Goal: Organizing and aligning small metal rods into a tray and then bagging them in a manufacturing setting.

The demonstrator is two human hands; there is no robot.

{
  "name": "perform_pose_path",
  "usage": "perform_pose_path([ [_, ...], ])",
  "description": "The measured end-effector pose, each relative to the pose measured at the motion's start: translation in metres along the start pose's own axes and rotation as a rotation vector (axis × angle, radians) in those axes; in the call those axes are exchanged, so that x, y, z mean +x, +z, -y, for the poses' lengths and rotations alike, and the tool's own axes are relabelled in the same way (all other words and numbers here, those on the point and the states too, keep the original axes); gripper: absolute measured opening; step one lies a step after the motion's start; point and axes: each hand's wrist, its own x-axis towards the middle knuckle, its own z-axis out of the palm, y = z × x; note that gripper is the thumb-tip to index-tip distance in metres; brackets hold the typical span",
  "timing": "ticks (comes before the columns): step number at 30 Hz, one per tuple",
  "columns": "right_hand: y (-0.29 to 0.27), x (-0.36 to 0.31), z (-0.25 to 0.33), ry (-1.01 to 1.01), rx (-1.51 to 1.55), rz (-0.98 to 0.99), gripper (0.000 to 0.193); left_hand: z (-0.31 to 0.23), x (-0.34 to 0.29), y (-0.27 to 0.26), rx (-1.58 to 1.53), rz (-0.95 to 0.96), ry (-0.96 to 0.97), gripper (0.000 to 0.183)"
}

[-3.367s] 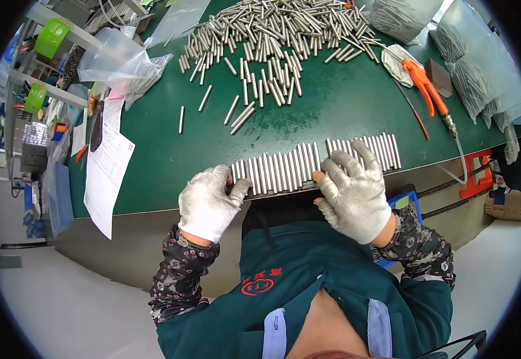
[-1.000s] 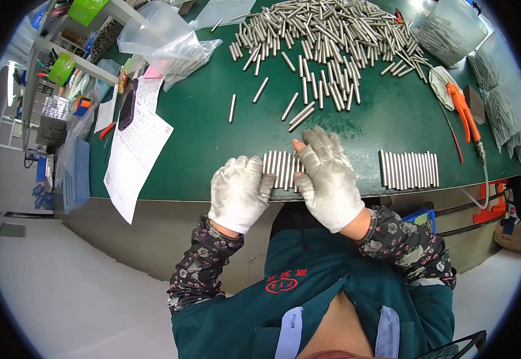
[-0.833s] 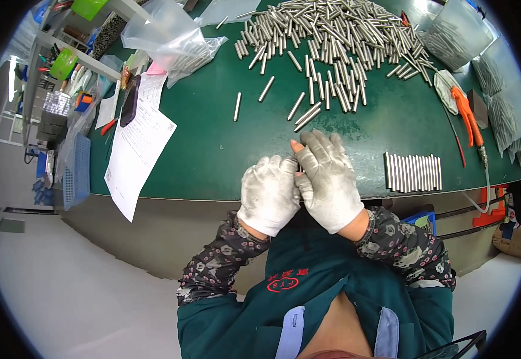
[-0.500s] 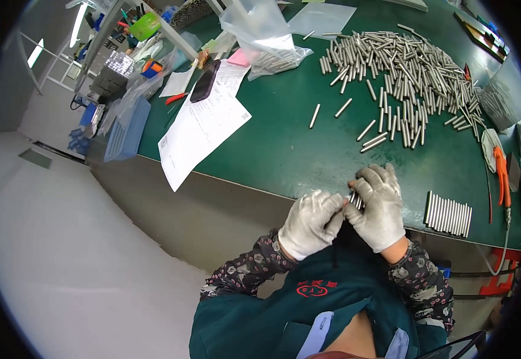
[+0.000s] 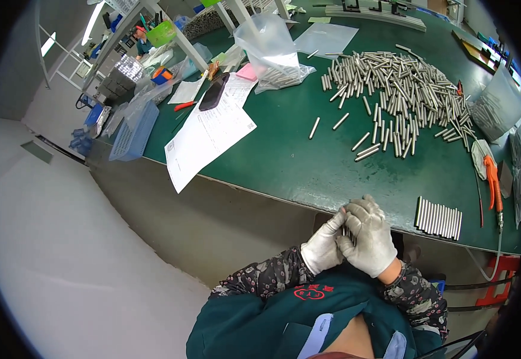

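Close to my body, just off the table's front edge, both gloved hands meet around a small bunch of metal pins [image 5: 347, 233]. My right hand [image 5: 371, 239] wraps the bunch from the right, fingers curled over it. From the left, my left hand [image 5: 322, 246] closes on the same pins, its thumb and fingers pressed against them. Most of the bunch is hidden by the gloves. To the right, a neat row of metal pins [image 5: 439, 218] lies side by side at the table edge. Beyond my hands spreads a large loose pile of metal pins [image 5: 401, 90].
The green table [image 5: 278, 161] holds paper sheets [image 5: 209, 143], a dark phone [image 5: 214, 91] and a clear plastic bag [image 5: 272, 51]. An orange air gun [image 5: 491, 179] with a hose lies at right, near another bag of pins [image 5: 497, 110]. A blue basket [image 5: 135, 134] stands at left.
Both hands have drawn back from the table edge toward my body, keeping the pins between them. They now sit closer together. The view has shifted slightly, showing more of the table's far side.
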Motion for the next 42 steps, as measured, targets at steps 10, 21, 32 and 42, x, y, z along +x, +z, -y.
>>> perform_pose_path([
  [10, -0.019, -0.004, 0.009, 0.479, 0.866, 0.055, 0.043, -0.003, -0.019, 0.016, 0.123, 0.021, -0.167, 0.040],
  [21, -0.068, -0.022, 0.005, -0.011, 0.496, -0.045, 0.059, -0.012, -0.006, 0.050, 0.344, 0.149, -0.114, 0.031],
  [32, -0.038, -0.016, 0.011, -0.142, -0.020, -0.104, 0.054, -0.013, -0.019, 0.031, 0.340, 0.180, -0.186, 0.065],
  [42, -0.047, -0.006, -0.001, -0.199, -0.026, -0.063, 0.046, -0.029, -0.009, 0.048, 0.515, 0.004, -0.173, 0.065],
])
